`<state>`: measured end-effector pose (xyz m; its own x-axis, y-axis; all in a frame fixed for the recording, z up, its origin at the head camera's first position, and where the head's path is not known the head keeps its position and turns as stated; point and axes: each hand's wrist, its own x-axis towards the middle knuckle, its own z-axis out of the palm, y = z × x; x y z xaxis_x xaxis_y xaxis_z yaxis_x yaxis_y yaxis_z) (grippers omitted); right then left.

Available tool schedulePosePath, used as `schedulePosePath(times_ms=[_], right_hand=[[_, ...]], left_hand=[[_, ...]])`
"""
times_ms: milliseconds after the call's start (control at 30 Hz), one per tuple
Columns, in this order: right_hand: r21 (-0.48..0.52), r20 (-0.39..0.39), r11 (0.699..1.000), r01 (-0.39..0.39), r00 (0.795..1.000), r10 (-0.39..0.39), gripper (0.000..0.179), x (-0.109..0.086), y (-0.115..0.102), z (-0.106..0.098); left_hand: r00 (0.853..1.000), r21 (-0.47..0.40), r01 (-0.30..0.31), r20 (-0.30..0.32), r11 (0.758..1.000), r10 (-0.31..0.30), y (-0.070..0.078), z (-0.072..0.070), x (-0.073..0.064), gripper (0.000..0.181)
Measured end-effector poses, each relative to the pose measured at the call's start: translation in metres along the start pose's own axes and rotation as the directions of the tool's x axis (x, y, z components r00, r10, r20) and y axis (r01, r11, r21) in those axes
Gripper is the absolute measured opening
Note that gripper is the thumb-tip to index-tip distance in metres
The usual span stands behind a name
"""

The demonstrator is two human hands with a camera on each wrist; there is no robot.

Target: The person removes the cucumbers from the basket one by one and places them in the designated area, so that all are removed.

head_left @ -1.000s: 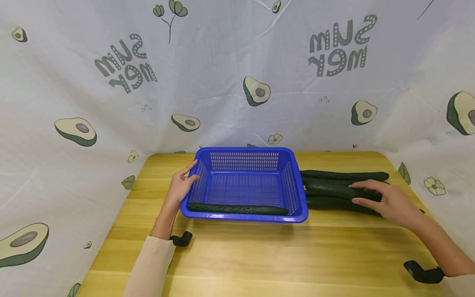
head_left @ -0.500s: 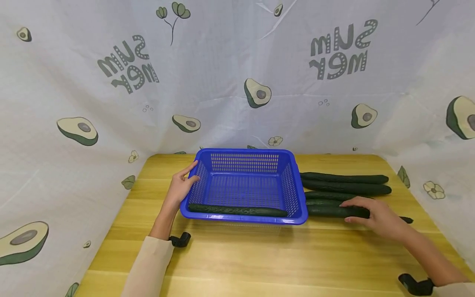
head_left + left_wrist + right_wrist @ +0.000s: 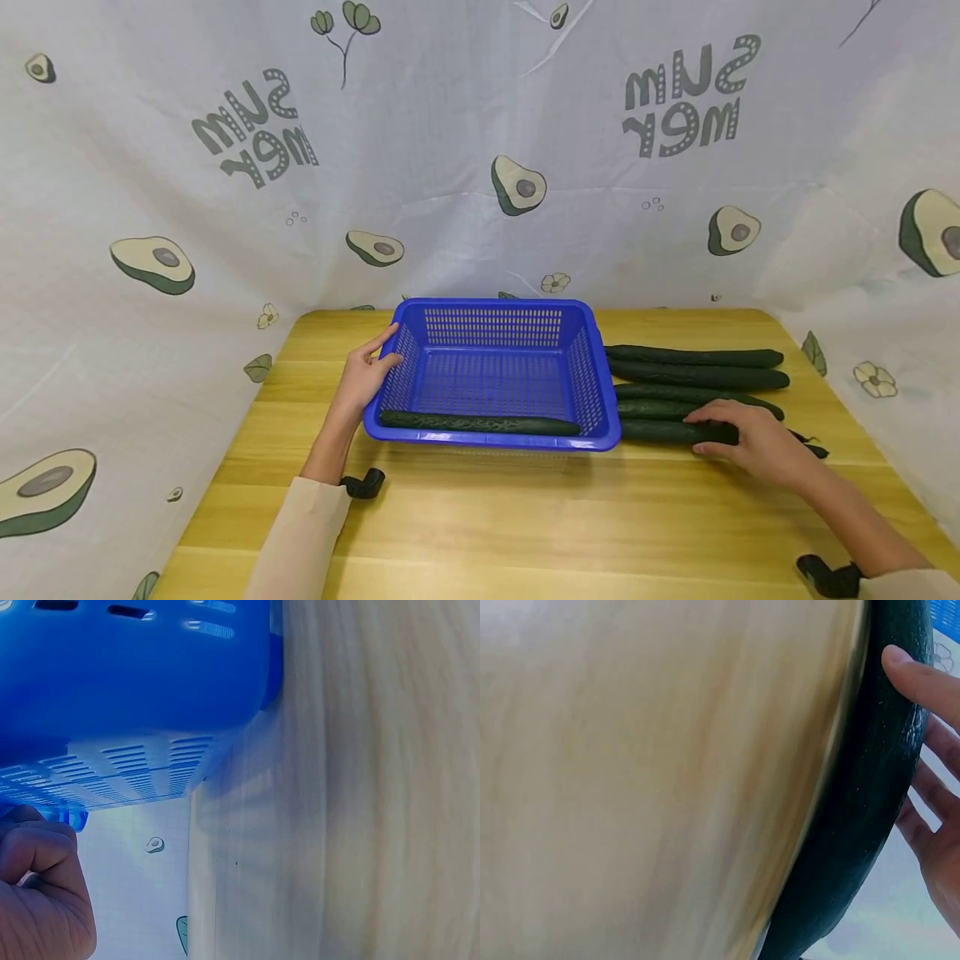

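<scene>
My left hand (image 3: 363,379) grips the left rim of a blue plastic basket (image 3: 495,303), thumb inside. In the left wrist view, curled fingers of the hand (image 3: 45,892) show by the basket's perforated wall (image 3: 157,682). One dark green cucumber (image 3: 480,423) lies lengthwise along the basket's near side. To the right, my right hand (image 3: 761,446) holds the nearest cucumber (image 3: 656,431) of a group on the table. The right wrist view shows the thumb on one side of this cucumber (image 3: 862,780) and fingers on the other.
Several more cucumbers lie side by side right of the basket, among them the farthest cucumber (image 3: 697,357). Their left ends are close to the basket wall. The wooden table (image 3: 480,525) ends at a patterned cloth (image 3: 450,208) behind.
My right hand has moved toward the near edge and slightly left, with the front cucumbers shifted nearer. The group is now more spread out. The left hand and basket have stayed put.
</scene>
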<state>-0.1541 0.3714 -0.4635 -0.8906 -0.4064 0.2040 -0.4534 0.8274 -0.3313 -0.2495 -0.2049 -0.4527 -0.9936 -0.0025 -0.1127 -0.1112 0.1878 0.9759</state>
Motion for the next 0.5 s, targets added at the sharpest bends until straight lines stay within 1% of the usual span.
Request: schedulePosePath(times_ms=[100,300,500], right_hand=[[-0.022,0.011,1.000,-0.014,1.000,0.014,0.038,0.0006,-0.0012,0.0018],[-0.024,0.023,0.999,-0.033,0.999,0.033,0.039,-0.0004,-0.0024,0.0035],[0.036,0.017,0.999,-0.021,1.000,0.020,0.041,-0.0002,0.0002,-0.0008]], left_hand=[[1.000,-0.004,0.004,0.002,1.000,-0.003,0.0003,-0.0006,0.0004,0.058],[1.000,-0.030,0.015,0.010,0.999,-0.014,-0.0009,-0.0011,0.0012,0.060],[1.000,-0.019,0.008,0.009,1.000,-0.007,-0.0007,-0.0002,0.0016,0.059]])
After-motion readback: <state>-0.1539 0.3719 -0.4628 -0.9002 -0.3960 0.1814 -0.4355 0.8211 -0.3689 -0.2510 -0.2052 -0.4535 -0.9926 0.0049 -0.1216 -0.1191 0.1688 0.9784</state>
